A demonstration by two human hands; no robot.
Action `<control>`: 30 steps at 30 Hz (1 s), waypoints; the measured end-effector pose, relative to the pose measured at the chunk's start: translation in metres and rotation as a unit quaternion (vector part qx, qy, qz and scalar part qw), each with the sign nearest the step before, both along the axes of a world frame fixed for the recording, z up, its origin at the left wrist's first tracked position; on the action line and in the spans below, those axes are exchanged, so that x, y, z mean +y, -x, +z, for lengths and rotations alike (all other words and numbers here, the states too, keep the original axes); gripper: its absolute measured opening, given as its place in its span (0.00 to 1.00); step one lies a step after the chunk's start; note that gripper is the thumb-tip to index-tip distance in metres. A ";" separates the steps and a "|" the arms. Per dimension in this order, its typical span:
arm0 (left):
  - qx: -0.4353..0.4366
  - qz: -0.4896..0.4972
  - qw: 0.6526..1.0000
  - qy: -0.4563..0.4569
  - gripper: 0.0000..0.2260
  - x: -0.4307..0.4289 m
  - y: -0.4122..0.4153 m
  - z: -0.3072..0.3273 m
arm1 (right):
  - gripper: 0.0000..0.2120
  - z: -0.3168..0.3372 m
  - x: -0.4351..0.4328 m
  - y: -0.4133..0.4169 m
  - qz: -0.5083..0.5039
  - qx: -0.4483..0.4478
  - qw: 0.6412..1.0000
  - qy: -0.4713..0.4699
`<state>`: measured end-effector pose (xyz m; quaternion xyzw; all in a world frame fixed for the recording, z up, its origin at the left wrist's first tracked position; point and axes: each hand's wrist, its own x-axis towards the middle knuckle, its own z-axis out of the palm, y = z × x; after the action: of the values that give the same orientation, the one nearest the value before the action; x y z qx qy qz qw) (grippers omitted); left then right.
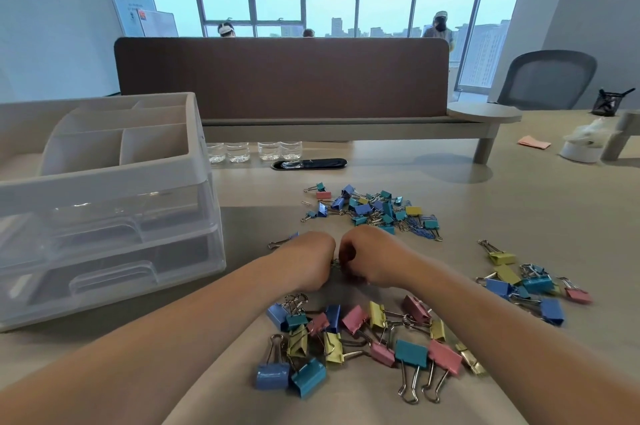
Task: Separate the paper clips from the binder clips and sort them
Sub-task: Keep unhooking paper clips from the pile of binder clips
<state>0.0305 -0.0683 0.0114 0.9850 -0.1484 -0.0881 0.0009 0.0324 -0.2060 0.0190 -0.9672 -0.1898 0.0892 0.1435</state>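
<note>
My left hand (304,260) and my right hand (370,258) are side by side at the table's middle, fingers curled downward, pinching small silver metal pieces (335,263) between them; what exactly is held is mostly hidden. Beyond the hands lies a mixed pile (374,211) of small coloured binder clips and blue paper clips. Near me is a group of large binder clips (356,338) in blue, pink, yellow and teal. A smaller group of binder clips (526,282) lies to the right. A single clip (282,242) pokes out by my left hand.
A white and clear plastic drawer organiser (100,210) with open top compartments stands at the left. Water bottles (252,151) and a black cable port (310,164) sit behind the clips, under a raised shelf (346,128). An office chair (550,80) is at the far right.
</note>
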 end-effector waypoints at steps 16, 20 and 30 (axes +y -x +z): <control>-0.050 0.005 0.987 0.151 0.06 0.014 0.011 0.005 | 0.01 0.010 -0.001 0.009 -0.006 -0.020 0.996 -0.089; -0.068 0.005 0.982 0.177 0.04 0.018 0.018 0.020 | 0.03 0.023 0.001 0.011 -0.005 -0.021 0.994 -0.103; -0.128 0.041 0.977 0.164 0.08 0.057 0.035 0.114 | 0.07 0.113 0.040 0.021 0.029 -0.080 0.987 -0.135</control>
<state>-0.0044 -0.0113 0.1252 0.9798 -0.1191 0.0641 0.1475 0.0111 -0.1658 0.1323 -0.9370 -0.2386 -0.0110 0.2550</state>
